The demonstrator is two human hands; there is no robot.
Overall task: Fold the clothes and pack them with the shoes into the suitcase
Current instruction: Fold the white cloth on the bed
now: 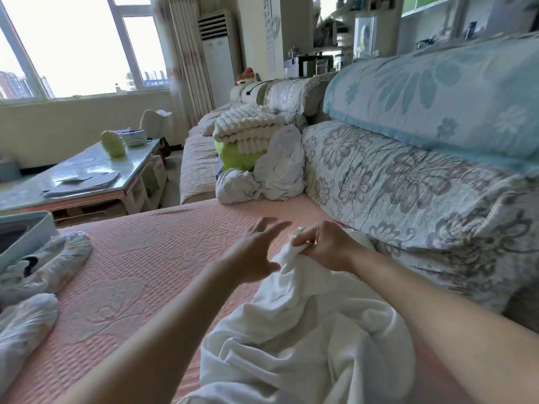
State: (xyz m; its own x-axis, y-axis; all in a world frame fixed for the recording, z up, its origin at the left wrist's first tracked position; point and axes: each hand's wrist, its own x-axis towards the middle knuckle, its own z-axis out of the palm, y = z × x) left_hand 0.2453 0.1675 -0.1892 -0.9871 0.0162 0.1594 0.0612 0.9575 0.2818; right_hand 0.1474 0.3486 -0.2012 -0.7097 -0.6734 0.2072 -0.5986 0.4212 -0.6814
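Observation:
A white garment lies crumpled on the pink sofa seat in front of me. My right hand pinches an upper edge of it and lifts that edge. My left hand hovers just left of the cloth with fingers spread, holding nothing. At the left, two shoes wrapped in thin covers rest on the seat. The corner of a light blue suitcase shows at the left edge, open. More crumpled white clothes sit at the far end of the seat.
Floral back cushions line the right side. A stack of white knit blankets over a green item lies behind the far clothes. A glass-topped coffee table with papers and a bowl stands left, beyond the seat edge.

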